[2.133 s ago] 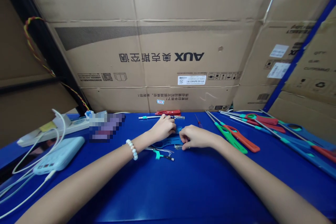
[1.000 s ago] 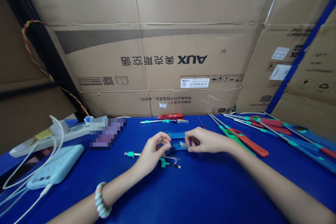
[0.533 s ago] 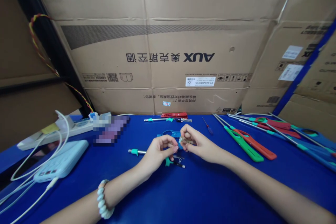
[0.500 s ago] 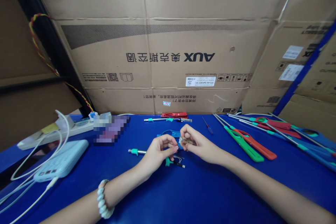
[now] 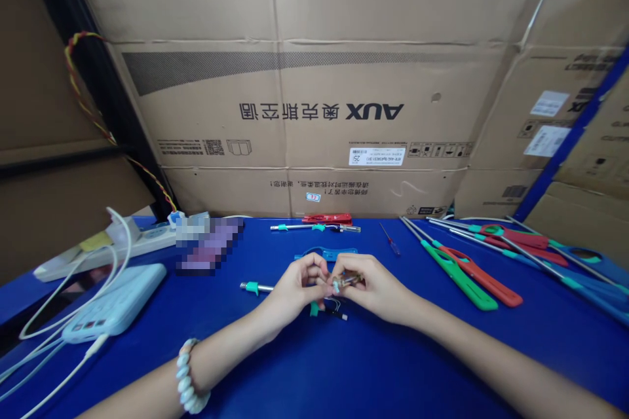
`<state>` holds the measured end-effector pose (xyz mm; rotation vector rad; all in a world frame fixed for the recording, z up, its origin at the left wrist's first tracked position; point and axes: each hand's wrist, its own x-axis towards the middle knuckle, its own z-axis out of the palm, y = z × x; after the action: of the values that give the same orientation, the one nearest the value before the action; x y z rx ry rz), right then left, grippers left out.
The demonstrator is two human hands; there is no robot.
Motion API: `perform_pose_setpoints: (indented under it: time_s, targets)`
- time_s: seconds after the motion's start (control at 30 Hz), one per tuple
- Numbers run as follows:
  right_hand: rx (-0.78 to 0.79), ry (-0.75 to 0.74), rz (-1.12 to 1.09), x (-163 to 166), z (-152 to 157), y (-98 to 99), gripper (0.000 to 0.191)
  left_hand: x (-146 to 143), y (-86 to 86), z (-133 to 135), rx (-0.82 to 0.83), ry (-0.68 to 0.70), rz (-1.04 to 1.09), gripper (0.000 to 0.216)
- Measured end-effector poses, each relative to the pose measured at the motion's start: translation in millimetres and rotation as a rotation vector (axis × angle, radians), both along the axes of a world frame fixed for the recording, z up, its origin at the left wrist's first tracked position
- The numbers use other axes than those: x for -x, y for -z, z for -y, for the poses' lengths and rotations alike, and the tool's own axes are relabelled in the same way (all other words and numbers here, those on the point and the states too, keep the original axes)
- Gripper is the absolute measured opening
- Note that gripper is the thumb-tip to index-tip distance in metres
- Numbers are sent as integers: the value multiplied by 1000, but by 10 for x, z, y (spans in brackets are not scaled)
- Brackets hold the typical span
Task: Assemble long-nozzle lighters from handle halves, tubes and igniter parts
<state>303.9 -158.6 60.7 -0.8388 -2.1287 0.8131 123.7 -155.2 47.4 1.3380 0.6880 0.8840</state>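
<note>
Both hands meet mid-table (image 5: 344,366). Right hand (image 5: 376,288) fingers pinch a small clear part (image 5: 345,281); left hand (image 5: 295,288) fingers close on its tip.

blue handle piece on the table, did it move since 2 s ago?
Yes. The blue handle piece now lies free beyond both hands, nearer the red tool at the cardboard; earlier it was under the hands.
</note>
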Motion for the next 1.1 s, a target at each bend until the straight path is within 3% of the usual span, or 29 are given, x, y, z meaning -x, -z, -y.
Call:
perform_pose_setpoints:
  time_s: [0.33,0.7,0.77,0.9,1.1]
  targets:
    - [-49,59,-219,15,-14,42,18,-16,-36,77,140,-33,76,24]
    - [-125,71,-205,40,36,32,15,-16,-56,97,162,-60,91,21]
    - [-62,79,-184,36,50,15,5,-10,-65,91,138,-81,87,20]
    - [55,69,-203,12,54,1,13,27,-67,37,12,-149,33,19]
    - [-102,39,-86,-11,27,17,4,66,-86,-18,-247,-135,-36,23]
